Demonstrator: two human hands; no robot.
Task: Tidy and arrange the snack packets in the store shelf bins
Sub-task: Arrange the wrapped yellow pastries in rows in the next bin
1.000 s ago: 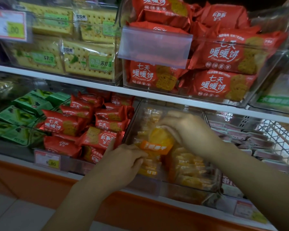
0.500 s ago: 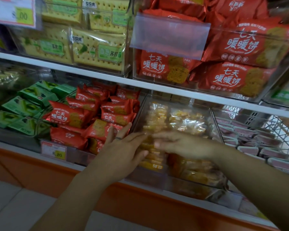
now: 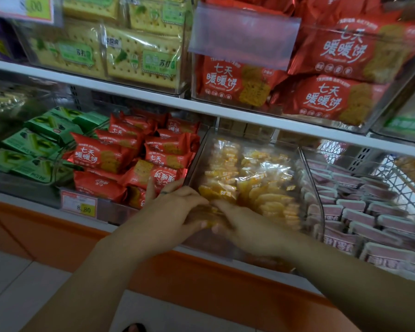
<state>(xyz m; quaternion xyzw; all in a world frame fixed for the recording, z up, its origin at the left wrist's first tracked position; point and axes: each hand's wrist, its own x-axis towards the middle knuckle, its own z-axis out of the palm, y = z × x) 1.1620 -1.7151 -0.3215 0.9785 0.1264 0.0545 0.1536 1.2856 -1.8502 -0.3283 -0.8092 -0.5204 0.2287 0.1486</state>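
A clear bin (image 3: 308,173) on the lower shelf holds several yellow snack packets (image 3: 261,180) in rows. At the bin's front left corner, my left hand (image 3: 173,212) and my right hand (image 3: 249,226) meet. Each hand has its thumb under and fingers over a small stack of yellow packets (image 3: 209,218) held between them. Two fingers of my left hand stick up against the red packets beside the bin. The packets under my palms are hidden.
Left of the bin lie red biscuit packets (image 3: 120,159) and green packets (image 3: 34,144); pink packets (image 3: 359,212) fill the bin on the right. The upper shelf carries yellow crackers (image 3: 139,61) and large red packs (image 3: 321,99). A price tag (image 3: 79,207) hangs on the shelf front.
My right hand came down from a raised orange packet to the bin's front. Both hands closed in together on the front packets. The camera moved closer.
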